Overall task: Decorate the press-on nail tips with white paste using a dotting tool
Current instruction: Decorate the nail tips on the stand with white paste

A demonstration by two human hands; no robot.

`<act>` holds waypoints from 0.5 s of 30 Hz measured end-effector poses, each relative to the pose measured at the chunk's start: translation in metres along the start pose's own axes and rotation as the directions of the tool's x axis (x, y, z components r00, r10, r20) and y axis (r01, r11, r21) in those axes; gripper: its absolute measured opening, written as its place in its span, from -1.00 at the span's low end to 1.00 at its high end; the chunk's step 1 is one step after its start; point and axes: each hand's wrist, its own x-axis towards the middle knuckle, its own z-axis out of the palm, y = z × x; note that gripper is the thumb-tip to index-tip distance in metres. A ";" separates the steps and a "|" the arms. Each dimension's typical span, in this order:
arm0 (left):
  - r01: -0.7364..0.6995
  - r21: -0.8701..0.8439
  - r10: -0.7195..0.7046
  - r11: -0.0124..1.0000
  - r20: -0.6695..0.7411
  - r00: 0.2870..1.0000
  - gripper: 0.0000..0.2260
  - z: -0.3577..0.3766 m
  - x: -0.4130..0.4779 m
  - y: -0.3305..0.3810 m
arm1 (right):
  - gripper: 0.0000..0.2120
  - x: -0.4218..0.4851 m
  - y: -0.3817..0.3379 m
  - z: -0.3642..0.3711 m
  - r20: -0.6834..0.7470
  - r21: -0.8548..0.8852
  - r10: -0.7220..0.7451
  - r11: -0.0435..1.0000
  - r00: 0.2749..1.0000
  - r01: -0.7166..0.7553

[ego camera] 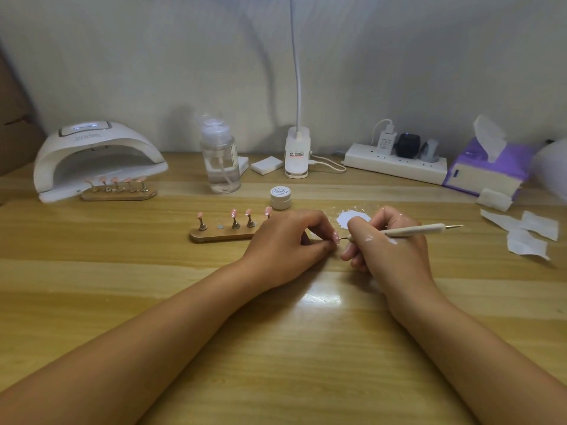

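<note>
- While left hand [287, 240] pinches a pink nail tip [336, 237] low over the tabletop [276, 338], right hand [389, 250] grips dotting tool [414, 230], point meeting that tip from 3 o'clock.
- White paste smear [352, 217]: 12 o'clock of right hand.
- Wooden nail stand [221, 235]: 9 o'clock of left hand.

Pink nail tips [234, 213], cream dotting tool [414, 230], white paste [352, 217], purple tissue pack [503, 161], wood-grain table [276, 348].

Soft, fairly dim light falls from above onto the counter [184, 271], leaving a pale patch of glare on its glossy wood near mid-frame. Blurred shadows of the pump bottle [220, 162] and lamp stem [296, 72] spread over the wall [429, 72] behind. The wide lens bows the counter's far edge; corners look soft.
</note>
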 end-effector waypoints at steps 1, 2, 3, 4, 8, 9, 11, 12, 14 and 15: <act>-0.002 0.001 0.002 1.000 0.001 1.000 -0.84 0.000 0.000 0.000 | -0.82 0.000 0.000 0.000 0.002 -0.010 0.000 1.000 1.000 0.000; -0.003 0.001 0.003 1.000 0.002 1.000 -0.83 0.000 0.000 0.000 | -0.82 0.000 0.000 0.000 0.004 -0.017 -0.001 1.000 1.000 0.001; -0.003 -0.001 0.003 1.000 0.002 1.000 -0.83 0.000 0.000 0.000 | -0.82 0.000 0.000 0.000 0.006 -0.021 -0.003 1.000 1.000 0.003; -0.003 -0.001 0.003 1.000 0.001 1.000 -0.85 0.000 0.000 0.000 | -0.82 0.000 0.000 0.000 0.007 -0.023 -0.005 1.000 1.000 0.005; -0.002 -0.004 0.002 1.000 0.001 1.000 -0.90 0.000 0.000 -0.001 | -0.81 -0.001 0.000 0.001 0.011 -0.038 0.000 0.999 1.000 0.000; -0.002 -0.006 0.002 1.000 0.001 1.000 -0.89 0.000 0.000 -0.001 | -0.81 0.000 0.000 0.001 0.011 -0.041 0.001 0.999 1.000 -0.001; -0.003 -0.010 0.004 1.000 0.002 1.000 -0.88 0.000 0.000 -0.001 | -0.81 -0.001 0.000 0.001 0.014 -0.043 0.000 0.999 1.000 0.001; -0.004 -0.012 0.004 1.000 0.002 1.000 -0.87 0.000 0.000 -0.001 | -0.81 -0.001 0.000 0.000 0.016 -0.043 -0.001 0.999 1.000 0.002; -0.005 -0.015 0.005 1.000 0.000 1.000 -0.87 0.000 0.000 -0.002 | -0.82 -0.002 -0.001 0.000 0.018 -0.040 -0.003 0.999 1.000 0.004; -0.006 -0.013 0.006 1.000 -0.002 1.000 -0.86 0.000 0.001 -0.002 | -0.82 -0.002 -0.001 0.000 0.018 -0.036 -0.002 0.999 1.000 0.003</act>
